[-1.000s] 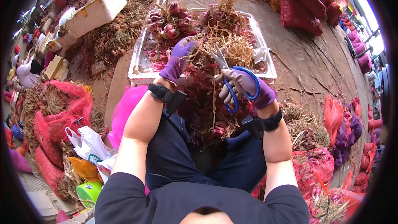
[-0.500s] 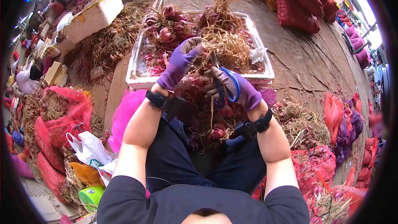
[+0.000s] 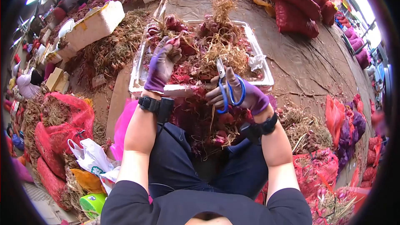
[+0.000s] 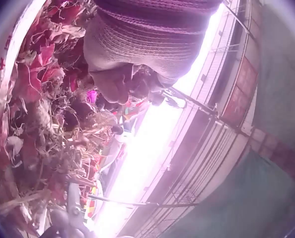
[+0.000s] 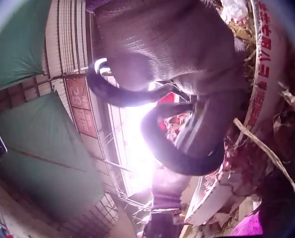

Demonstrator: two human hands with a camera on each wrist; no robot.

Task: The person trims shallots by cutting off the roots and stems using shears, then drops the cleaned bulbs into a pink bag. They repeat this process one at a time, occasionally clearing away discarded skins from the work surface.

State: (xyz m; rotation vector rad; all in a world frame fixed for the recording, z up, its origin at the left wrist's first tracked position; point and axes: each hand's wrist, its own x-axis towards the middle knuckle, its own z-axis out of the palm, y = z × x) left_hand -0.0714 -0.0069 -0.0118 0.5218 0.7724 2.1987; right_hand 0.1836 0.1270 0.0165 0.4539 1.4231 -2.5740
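Holding the scissors (image 3: 227, 85) in my right hand (image 3: 241, 93), I have the fingers curled through the blue loops, so that grip is closed on the handles. Seen from the head camera, the long axis of the scissors runs almost straight away from me: blades together, tips pointing up and forward over the near rim of the white tray (image 3: 137, 77), loops back toward my lap. They hover just above the tray's front edge, to the right of its middle.

My left hand (image 3: 160, 64), in a purple glove, reaches into the left part of the tray, and its fingers curl down into the pile of red shallots (image 3: 183, 73) with their dried stalks (image 3: 227, 52). I cannot tell from above whether one bulb is pinched or the fingers only dig among them.

The left wrist camera adds what the head view lacks: the knitted glove close up, fingertips bent inward against dark red skins and straw-coloured stalks, though the exact bulb under them stays hidden. It also catches the pivot of the scissors at the bottom edge.

The right wrist camera shows the loops from below, with my gloved fingers threaded through them and the printed tray wall just beside. The blades are out of that view.

Red mesh sacks (image 3: 296, 6) lie well apart at the upper right, on the ground cover.
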